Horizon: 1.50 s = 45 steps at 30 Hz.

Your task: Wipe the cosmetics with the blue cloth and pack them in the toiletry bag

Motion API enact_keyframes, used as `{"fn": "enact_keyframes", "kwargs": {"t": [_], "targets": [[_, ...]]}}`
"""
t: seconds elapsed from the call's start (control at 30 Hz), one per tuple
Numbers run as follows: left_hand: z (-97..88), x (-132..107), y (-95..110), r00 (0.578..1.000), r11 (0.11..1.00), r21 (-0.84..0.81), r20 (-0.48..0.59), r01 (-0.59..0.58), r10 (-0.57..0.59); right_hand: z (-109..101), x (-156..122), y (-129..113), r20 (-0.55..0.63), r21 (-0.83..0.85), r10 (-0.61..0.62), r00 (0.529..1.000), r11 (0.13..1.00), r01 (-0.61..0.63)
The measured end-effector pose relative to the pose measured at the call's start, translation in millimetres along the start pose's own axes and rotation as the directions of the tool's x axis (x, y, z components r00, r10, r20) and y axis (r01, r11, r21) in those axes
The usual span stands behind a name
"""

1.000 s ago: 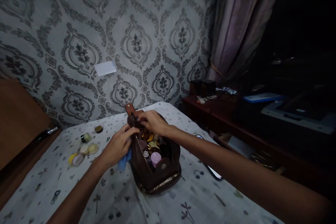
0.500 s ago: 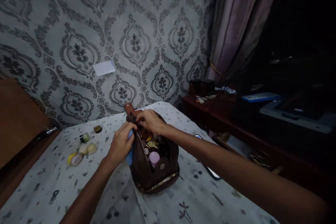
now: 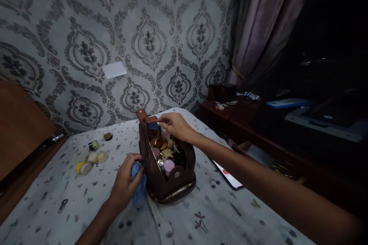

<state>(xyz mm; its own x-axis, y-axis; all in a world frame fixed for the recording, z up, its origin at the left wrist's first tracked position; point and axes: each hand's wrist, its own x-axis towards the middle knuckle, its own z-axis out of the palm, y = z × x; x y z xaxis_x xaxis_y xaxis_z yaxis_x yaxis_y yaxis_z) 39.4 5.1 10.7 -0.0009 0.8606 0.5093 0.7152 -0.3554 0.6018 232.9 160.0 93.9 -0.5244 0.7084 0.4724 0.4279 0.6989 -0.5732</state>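
Note:
A brown leather pouch [image 3: 175, 183] stands open on the patterned bedsheet [image 3: 86, 206], filled with several small cosmetic jars and gold-lidded items. My left hand [image 3: 126, 182] is closed around a blue cloth [image 3: 139, 189] against the pouch's left side. Over the far end of the pouch's opening, my right hand [image 3: 176, 125] has its fingers bent and pinched near the brown tab [image 3: 141, 115]. What those fingers grip is too small to make out.
Several small jars [image 3: 92, 156] lie on the sheet to the left. A phone [image 3: 228, 174] rests at the bed's right edge. A dark wooden desk [image 3: 230, 116] with small items stands at right, a wooden headboard [image 3: 20, 130] at left, patterned wallpaper behind.
My left hand has dropped from the pouch's top rim down to its left side with the blue cloth. My right hand has shifted slightly right over the far end of the opening.

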Motion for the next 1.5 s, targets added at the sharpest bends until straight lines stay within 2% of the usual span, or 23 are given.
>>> {"fn": "enact_keyframes", "kwargs": {"t": [0.23,0.33,0.4,0.47,0.57,0.63,0.7,0.77,0.87,0.93,1.03,1.1,1.17,1.3,1.4,1.5], "targets": [[11.2,-4.0,1.8,0.999,0.997,-0.069,-0.012,0.033,-0.033,-0.5,-32.1,-19.4,-0.114,0.148,0.028,0.993,0.989,-0.011],[7.2,-11.0,-3.2,1.000,0.998,-0.060,0.000,0.029,-0.029,3.5,-52.1,-36.7,-0.171,0.166,-0.035,0.985,0.984,0.064],[1.4,-17.8,-10.6,0.999,0.999,-0.031,0.020,0.027,-0.026,7.8,-66.6,-50.1,-0.219,0.135,-0.135,0.967,0.977,0.167],[-7.5,-24.1,-22.5,0.999,0.999,0.038,0.044,0.029,-0.031,15.5,-81.4,-64.3,-0.233,0.141,-0.235,0.944,0.952,0.272],[-27.6,-27.7,-47.6,0.992,0.956,0.285,0.075,0.074,-0.100,36.1,-101.7,-84.2,-0.197,0.175,-0.358,0.913,0.903,0.392],[-44.2,-24.2,-67.6,0.980,0.881,0.450,0.053,0.147,-0.191,56.1,-111.9,-94.1,-0.106,0.215,-0.419,0.902,0.876,0.432],[-60.1,-16.8,-88.6,0.965,0.829,0.512,-0.006,0.227,-0.261,79.9,-118.5,-99.4,-0.009,0.257,-0.444,0.896,0.865,0.431],[-72.1,-8.1,-108.8,0.943,0.772,0.558,-0.063,0.305,-0.327,105.4,-121.3,-99.7,0.067,0.305,-0.418,0.906,0.873,0.380],[-79.5,0.2,-132.5,0.905,0.703,0.599,-0.091,0.384,-0.416,141.3,-120.1,-93.9,0.191,0.358,-0.257,0.947,0.917,0.177],[-79.8,1.4,-142.1,0.893,0.687,0.614,-0.072,0.390,-0.443,160.7,-116.7,-89.3,0.251,0.377,-0.126,0.960,0.926,0.023],[-83.8,2.9,-150.0,0.898,0.683,0.626,-0.065,0.376,-0.434,182.5,-109.2,-86.7,0.286,0.413,-0.001,0.958,0.902,-0.123],[-93.2,8.6,-154.9,0.899,0.667,0.635,-0.104,0.389,-0.426,194.1,-103.9,-88.3,0.292,0.462,0.061,0.954,0.865,-0.197],[-106.7,19.7,-162.5,0.882,0.628,0.646,-0.164,0.434,-0.441,205.3,-99.7,-90.8,0.311,0.530,0.114,0.944,0.804,-0.271],[-130.5,47.8,-187.5,0.805,0.521,0.652,-0.251,0.551,-0.537,226.8,-99.7,-90.2,0.311,0.668,0.237,0.921,0.635,-0.388],[-137.1,62.3,-208.2,0.743,0.471,0.643,-0.237,0.603,-0.626,238.0,-105.5,-83.8,0.310,0.729,0.299,0.903,0.535,-0.427],[-138.0,69.5,-222.6,0.706,0.465,0.636,-0.185,0.616,-0.683,241.4,-109.8,-78.7,0.319,0.751,0.300,0.899,0.499,-0.433]]}}
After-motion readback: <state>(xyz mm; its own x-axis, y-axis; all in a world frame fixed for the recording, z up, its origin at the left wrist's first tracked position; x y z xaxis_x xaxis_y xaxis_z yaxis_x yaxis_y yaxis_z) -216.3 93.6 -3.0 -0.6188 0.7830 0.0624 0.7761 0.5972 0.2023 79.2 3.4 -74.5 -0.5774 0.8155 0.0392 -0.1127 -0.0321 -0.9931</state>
